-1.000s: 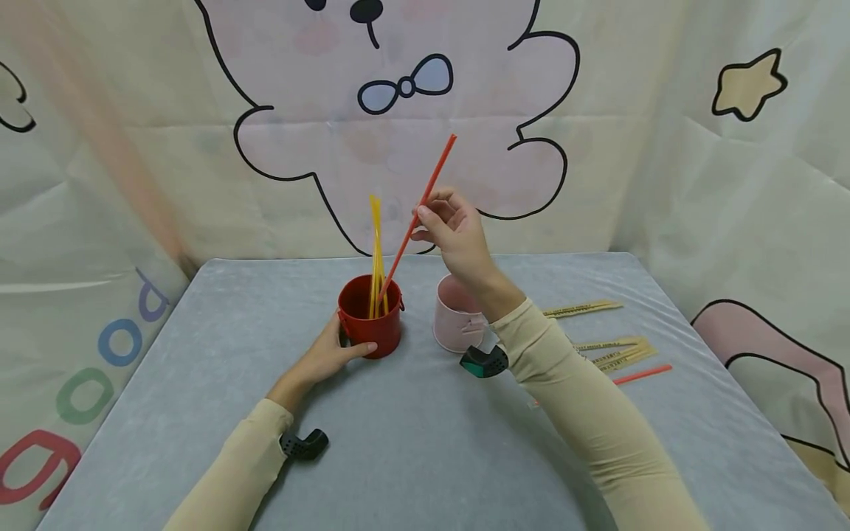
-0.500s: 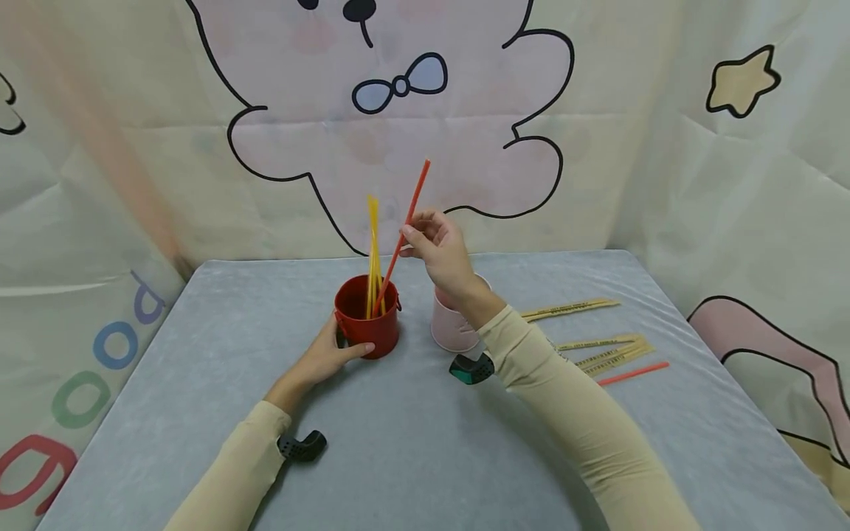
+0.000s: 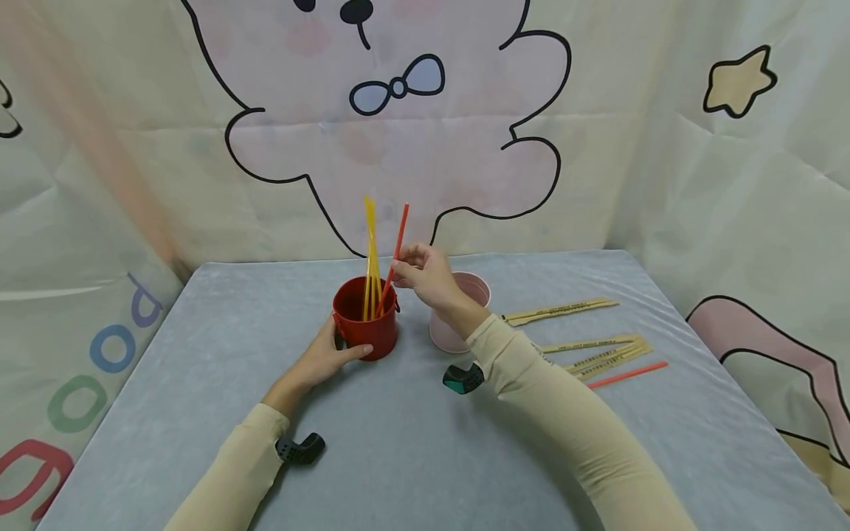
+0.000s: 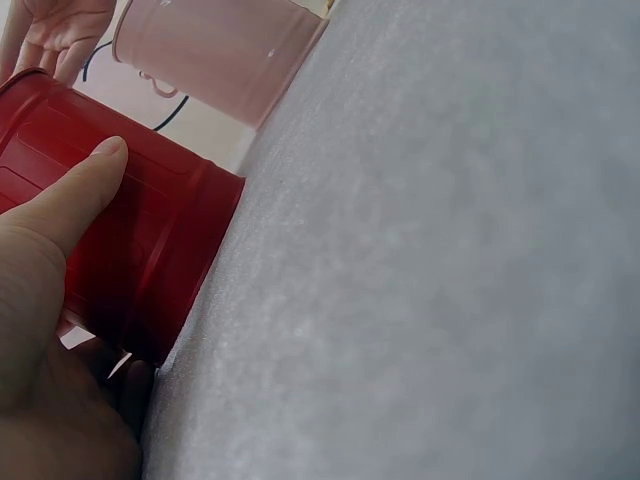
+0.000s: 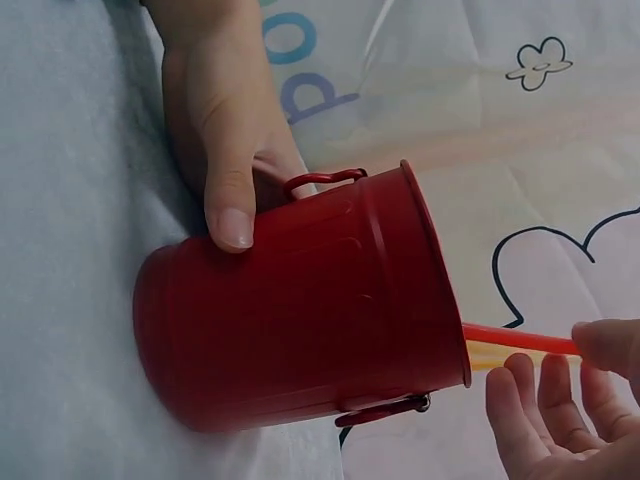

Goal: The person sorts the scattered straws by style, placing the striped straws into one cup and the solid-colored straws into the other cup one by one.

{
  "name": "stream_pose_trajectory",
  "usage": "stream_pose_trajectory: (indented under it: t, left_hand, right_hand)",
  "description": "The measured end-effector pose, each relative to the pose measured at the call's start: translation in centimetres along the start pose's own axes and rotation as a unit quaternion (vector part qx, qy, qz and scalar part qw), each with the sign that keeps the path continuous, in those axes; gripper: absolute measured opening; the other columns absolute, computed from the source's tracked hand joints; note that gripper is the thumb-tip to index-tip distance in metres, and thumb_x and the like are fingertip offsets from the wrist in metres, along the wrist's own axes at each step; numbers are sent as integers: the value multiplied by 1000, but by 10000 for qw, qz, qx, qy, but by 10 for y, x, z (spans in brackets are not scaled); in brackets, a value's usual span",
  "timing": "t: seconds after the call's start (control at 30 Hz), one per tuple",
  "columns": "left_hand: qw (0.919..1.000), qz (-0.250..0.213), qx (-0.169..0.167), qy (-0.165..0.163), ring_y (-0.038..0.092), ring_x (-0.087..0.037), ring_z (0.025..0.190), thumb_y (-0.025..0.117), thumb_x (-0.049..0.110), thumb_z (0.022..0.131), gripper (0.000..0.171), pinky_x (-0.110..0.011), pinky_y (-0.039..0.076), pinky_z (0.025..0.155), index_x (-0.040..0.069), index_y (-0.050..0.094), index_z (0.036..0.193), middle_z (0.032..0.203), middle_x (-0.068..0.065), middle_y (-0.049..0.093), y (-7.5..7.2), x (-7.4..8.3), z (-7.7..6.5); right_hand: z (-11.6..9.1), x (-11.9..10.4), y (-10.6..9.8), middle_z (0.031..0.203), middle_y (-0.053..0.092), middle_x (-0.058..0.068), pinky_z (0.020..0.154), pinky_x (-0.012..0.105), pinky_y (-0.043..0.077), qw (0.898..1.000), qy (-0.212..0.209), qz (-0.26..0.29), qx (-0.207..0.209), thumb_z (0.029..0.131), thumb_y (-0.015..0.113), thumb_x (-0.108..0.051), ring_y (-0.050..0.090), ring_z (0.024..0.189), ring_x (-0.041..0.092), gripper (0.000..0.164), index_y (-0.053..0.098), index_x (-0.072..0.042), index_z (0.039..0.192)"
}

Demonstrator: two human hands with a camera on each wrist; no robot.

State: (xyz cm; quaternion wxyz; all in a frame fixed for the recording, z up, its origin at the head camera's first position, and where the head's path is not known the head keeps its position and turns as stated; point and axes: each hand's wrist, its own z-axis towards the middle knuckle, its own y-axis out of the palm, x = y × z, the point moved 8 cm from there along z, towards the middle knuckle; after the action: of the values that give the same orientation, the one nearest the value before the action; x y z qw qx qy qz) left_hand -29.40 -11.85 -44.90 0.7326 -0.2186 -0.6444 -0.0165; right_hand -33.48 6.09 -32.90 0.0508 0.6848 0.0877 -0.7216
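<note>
A red metal bucket (image 3: 368,332) with small side handles stands upright on the table, and several yellow straws (image 3: 371,251) lean inside it. My left hand (image 3: 324,359) holds the bucket low on its left side, thumb across the front. Above the rim, my right hand (image 3: 428,276) pinches a red straw (image 3: 401,232) whose lower end is inside the bucket. In the right wrist view the pinched red straw (image 5: 510,338) passes over the rim beside the yellow ones. Just right of the bucket stands a pink bucket (image 3: 446,332), partly behind my right wrist.
Several straws in printed paper wrappers (image 3: 564,311) lie on the right of the table, in two groups. A loose red straw (image 3: 627,375) lies in front of them. Grey-blue cloth (image 3: 398,457) covers the table, and a printed curtain (image 3: 598,147) hangs behind.
My right hand has moved down and left, lowering the red straw and bringing it more upright in the bucket. The left hand has kept its hold on the red bucket.
</note>
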Motion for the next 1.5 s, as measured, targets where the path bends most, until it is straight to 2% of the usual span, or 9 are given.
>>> stream_pose_trajectory:
  t: [0.17, 0.27, 0.4, 0.5, 0.83, 0.93, 1.07, 1.23, 1.5]
  left_hand:
    - [10000, -50, -28, 76, 35, -28, 145, 78, 18, 88, 84, -56, 24, 123, 16, 29, 155, 155, -7, 42, 1, 1, 1]
    - [9999, -56, -26, 123, 34, -28, 146, 78, 17, 88, 84, -56, 22, 124, 16, 29, 155, 155, -8, 42, 2, 1, 1]
    - [9999, -51, -34, 138, 34, -28, 146, 78, 17, 88, 83, -56, 21, 124, 16, 29, 155, 155, -8, 42, 2, -1, 0]
    - [9999, -68, -49, 130, 33, -28, 147, 78, 17, 88, 83, -57, 21, 124, 16, 29, 155, 155, -8, 41, 2, -1, 0]
    - [9998, -108, -108, 103, 30, -29, 150, 77, 18, 89, 86, -58, 21, 125, 17, 26, 157, 159, -7, 38, 1, -1, -1]
    - [9999, -100, -90, 104, 30, -28, 149, 77, 18, 89, 85, -57, 22, 124, 17, 26, 157, 158, -7, 38, 0, 0, 0]
    - [9999, -84, -95, 104, 29, -28, 150, 78, 18, 89, 86, -57, 21, 125, 17, 25, 157, 159, -7, 38, 0, 1, -1]
    - [9998, -86, -85, 129, 30, -28, 150, 78, 18, 89, 86, -57, 21, 125, 17, 26, 157, 158, -7, 38, 0, 1, -1]
    - [9999, -126, -83, 71, 31, -27, 149, 78, 19, 88, 86, -57, 23, 124, 19, 26, 157, 158, -5, 38, 0, 0, -1]
  right_hand:
    - [0, 3, 2, 107, 68, 16, 95, 45, 59, 9997, 179, -125, -121, 98, 63, -3, 67, 87, 17, 19, 58, 1, 116]
    - [-1, 3, -1, 125, 66, 22, 100, 48, 56, 9994, 304, -119, -139, 100, 60, -8, 69, 102, 33, 34, 55, 1, 133]
    - [-4, 1, -5, 147, 53, 22, 106, 47, 52, 9988, 450, -69, -198, 104, 56, -14, 61, 123, 44, 51, 41, -1, 151]
    - [-5, -1, -8, 154, 47, 20, 108, 45, 50, 9985, 475, -94, -258, 105, 53, -16, 59, 127, 43, 55, 35, -2, 155]
    - [-7, -30, -49, 132, 63, 20, 100, 40, 57, 9965, -152, -818, 31, 105, 54, -18, 68, 109, 32, 36, 58, 3, 134]
    - [-12, -42, -58, 127, 64, 16, 99, 37, 57, 9951, -481, -853, -156, 105, 54, -17, 68, 103, 21, 34, 58, 4, 131]
    - [-22, -53, -64, 120, 64, 9, 100, 39, 56, 9920, -729, -926, -461, 105, 54, -15, 69, 103, 17, 33, 58, 6, 130]
    - [-37, -62, -77, 111, 66, -1, 96, 33, 58, 9836, -1091, -1242, -722, 104, 54, -12, 70, 99, 9, 30, 59, 9, 126]
    - [-61, -54, -103, 111, 67, -5, 93, 25, 57, 9717, -1235, -1723, -1043, 102, 56, -9, 69, 102, 16, 26, 61, 3, 125]
